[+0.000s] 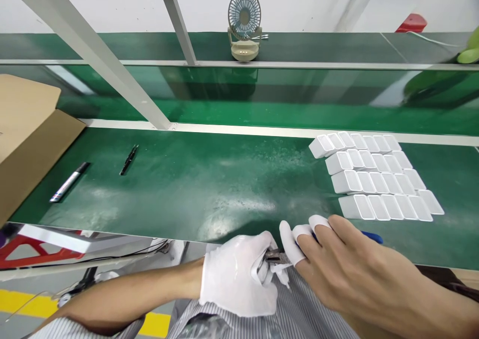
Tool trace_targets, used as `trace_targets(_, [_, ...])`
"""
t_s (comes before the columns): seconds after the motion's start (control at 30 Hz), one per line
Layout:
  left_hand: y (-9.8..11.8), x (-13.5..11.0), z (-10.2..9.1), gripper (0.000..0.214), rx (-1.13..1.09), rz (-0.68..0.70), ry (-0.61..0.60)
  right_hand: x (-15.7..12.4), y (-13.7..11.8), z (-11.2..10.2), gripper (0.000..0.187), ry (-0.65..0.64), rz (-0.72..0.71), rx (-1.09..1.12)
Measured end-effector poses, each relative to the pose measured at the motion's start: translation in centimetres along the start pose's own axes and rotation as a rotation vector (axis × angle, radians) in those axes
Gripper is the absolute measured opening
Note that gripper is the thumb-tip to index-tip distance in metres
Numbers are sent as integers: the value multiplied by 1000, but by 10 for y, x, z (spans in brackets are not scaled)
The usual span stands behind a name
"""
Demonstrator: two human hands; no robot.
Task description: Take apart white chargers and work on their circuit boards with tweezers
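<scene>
My left hand [239,274], in a white glove, is closed at the near edge of the green table [209,184], pinching a small white piece against metal tool jaws [275,255]. My right hand [359,274] wears white finger cots on three fingertips and is closed on a tool with a blue handle [372,237], its jaws meeting the left hand's fingers. What the white piece is, I cannot make out. Both hands hover over my striped shirt.
Several rows of small white rectangular housings [376,177] stand at the right of the table. A black marker [69,181] and black tweezers [128,159] lie at the left beside a cardboard box [26,139]. A small desk fan [244,25] stands on the back shelf.
</scene>
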State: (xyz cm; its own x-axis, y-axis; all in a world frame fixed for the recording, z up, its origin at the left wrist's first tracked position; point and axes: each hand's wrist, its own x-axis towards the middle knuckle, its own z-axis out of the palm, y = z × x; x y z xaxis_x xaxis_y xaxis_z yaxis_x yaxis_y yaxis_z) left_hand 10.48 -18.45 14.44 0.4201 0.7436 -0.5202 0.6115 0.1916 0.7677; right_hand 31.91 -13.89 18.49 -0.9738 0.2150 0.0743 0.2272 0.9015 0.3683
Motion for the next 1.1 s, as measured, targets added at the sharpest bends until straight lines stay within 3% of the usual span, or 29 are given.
trace_targets(0.3, [-8,2,-7,22,-31,121,-64,11,2,-5,20,25,25,15])
trace_targets(0.53, [1,-3,-13,17,9,76,13,15,3,-7,19,25,15,-16])
trace_targets(0.73, [1,-2,-17,15,-22,85,-54,19,5,-11,18,15,1,-33])
trace_targets(0.93, [6,-7,-18,19,0,16,-22,22,4,-16,20,1,-2,-48])
trace_targets(1.1, [11,-11,-32,22,-72,123,-121,25,5,-21,20,52,5,-30])
